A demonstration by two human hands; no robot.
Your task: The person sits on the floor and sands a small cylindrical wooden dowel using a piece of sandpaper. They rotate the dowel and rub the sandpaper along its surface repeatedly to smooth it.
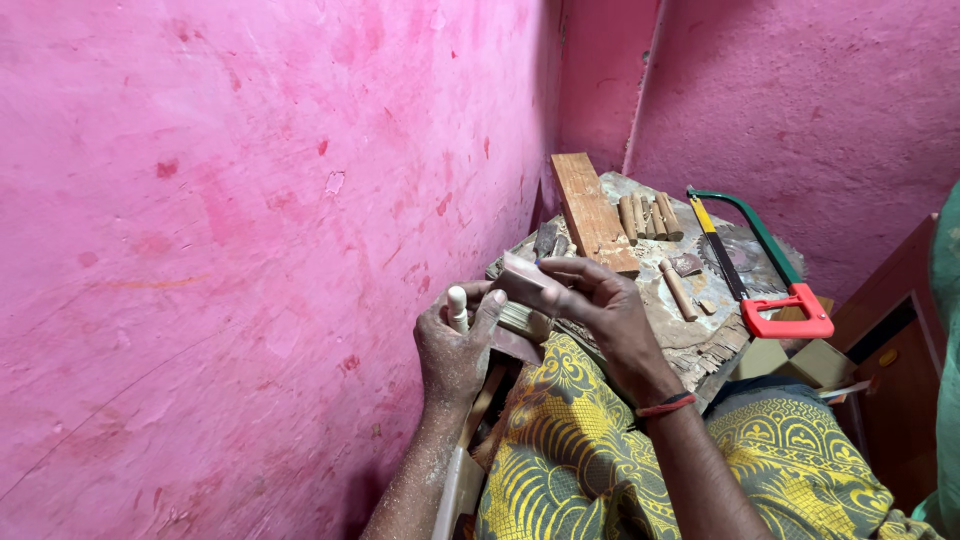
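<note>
My left hand point(452, 345) is closed around a pale, round-ended wooden peg point(457, 306) that sticks up above the fist. My right hand point(598, 305) pinches a small folded pinkish sheet, likely sandpaper point(522, 279), just right of the peg and close to it. Both hands are dusty and hover over my lap, which is covered in yellow patterned cloth point(575, 450). A red thread band circles my right wrist.
A worn work block point(700, 335) ahead carries a wooden plank point(592, 212), several short wooden dowels point(648, 215), one loose dowel point(677, 289) and a hacksaw with a green frame and red handle point(770, 270). A pink wall point(250, 250) stands close on the left. A wooden cabinet point(900, 350) is at right.
</note>
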